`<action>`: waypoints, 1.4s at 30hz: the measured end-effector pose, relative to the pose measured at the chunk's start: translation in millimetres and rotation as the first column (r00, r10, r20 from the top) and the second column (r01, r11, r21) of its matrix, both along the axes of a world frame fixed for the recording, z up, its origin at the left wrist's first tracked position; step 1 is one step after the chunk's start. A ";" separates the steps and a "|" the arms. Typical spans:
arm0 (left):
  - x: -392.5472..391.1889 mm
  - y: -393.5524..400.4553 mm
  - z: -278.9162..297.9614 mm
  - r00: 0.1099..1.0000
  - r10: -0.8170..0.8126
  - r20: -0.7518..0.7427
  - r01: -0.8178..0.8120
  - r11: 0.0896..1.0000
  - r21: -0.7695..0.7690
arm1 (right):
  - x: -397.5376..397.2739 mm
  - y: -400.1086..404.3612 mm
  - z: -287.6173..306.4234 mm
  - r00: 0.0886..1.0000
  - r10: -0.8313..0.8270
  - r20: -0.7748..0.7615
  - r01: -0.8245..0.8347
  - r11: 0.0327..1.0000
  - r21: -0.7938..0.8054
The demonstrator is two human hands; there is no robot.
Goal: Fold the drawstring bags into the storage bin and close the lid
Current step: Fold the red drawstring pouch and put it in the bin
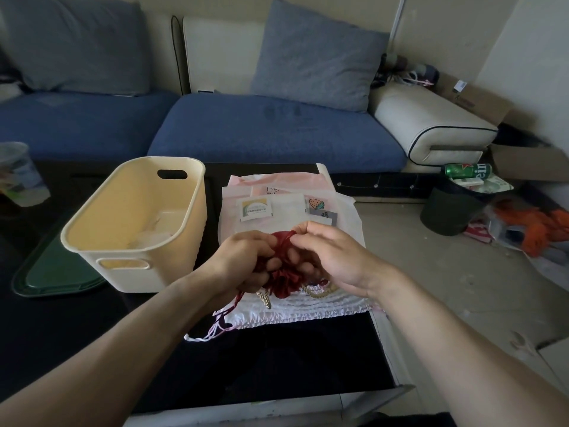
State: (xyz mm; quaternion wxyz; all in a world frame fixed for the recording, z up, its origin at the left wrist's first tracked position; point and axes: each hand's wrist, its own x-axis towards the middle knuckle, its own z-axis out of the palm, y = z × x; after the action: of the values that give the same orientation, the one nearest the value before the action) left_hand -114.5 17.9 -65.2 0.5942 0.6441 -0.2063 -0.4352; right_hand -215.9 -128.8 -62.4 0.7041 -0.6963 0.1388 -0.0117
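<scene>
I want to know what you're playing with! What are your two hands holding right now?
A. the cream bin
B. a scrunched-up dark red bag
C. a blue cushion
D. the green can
B: both the left hand and the right hand grip the bunched dark red bag above the pile of pale bags, while the cream bin stands untouched to the left.

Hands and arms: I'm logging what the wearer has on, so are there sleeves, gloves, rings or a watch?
None show. The left hand and right hand are bare, with no gloves, rings or watch visible. Both forearms are bare to the frame edge, so no sleeve shows.
</scene>
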 end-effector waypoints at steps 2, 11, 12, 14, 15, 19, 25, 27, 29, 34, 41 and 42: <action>-0.8 1.9 -0.2 0.998 -0.058 0.028 0.057 0.998 0.005 | -0.1 2.6 -1.3 1.000 -0.012 0.003 0.012 1.000 -0.006; 0.8 3.3 0.4 0.989 -0.076 0.126 0.073 0.997 0.032 | 0.9 -2.0 -4.4 0.988 -0.104 0.117 0.121 0.981 -0.151; 0.3 3.3 -0.9 0.993 -0.046 0.106 0.046 0.999 0.003 | -0.1 -5.2 -2.6 0.984 -0.111 0.138 0.139 0.968 -0.208; -1.1 3.3 -1.5 0.998 0.001 0.058 0.003 0.998 -0.064 | -3.9 -11.7 2.5 0.982 -0.054 0.180 0.112 0.938 -0.327; -1.3 3.1 -1.2 0.998 0.015 0.057 -0.009 0.996 -0.091 | -5.6 -13.5 4.4 0.981 -0.015 0.194 0.089 0.920 -0.382; -2.0 3.2 -1.6 0.990 0.050 0.131 -0.034 0.992 -0.119 | -4.8 -8.8 -0.3 0.981 -0.001 0.196 0.108 0.839 -0.533; -2.7 6.6 -3.2 0.967 0.017 0.253 0.014 0.993 -0.120 | -1.0 -1.9 -8.7 0.966 0.018 0.256 0.153 0.762 -0.630; -2.7 8.4 -3.3 0.952 -0.010 0.306 0.048 0.992 -0.116 | -0.5 -3.3 -7.5 0.961 0.016 0.276 0.173 0.745 -0.645; -2.8 9.9 -3.2 0.944 -0.031 0.328 0.070 0.992 -0.107 | -0.4 -4.5 -6.0 0.959 0.025 0.281 0.174 0.730 -0.661; -1.5 11.6 -2.4 0.917 -0.134 0.376 0.154 0.988 -0.024 | -1.3 -1.7 -7.5 0.968 0.071 0.243 0.116 0.730 -0.673; -3.8 8.9 -2.0 0.903 -0.190 0.386 0.218 0.976 -0.029 | -2.0 -4.8 -6.4 0.964 0.055 0.261 0.150 0.697 -0.701; -4.7 8.7 -1.8 0.902 -0.188 0.389 0.216 0.976 -0.030 | -1.8 -5.2 -6.9 0.964 0.060 0.259 0.148 0.685 -0.714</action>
State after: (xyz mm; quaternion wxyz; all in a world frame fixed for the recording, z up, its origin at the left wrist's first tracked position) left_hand -119.2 26.6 -67.0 0.5171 0.6699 -0.3997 -0.3523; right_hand -217.8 -134.0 -69.3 0.3815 -0.9066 0.0455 -0.1744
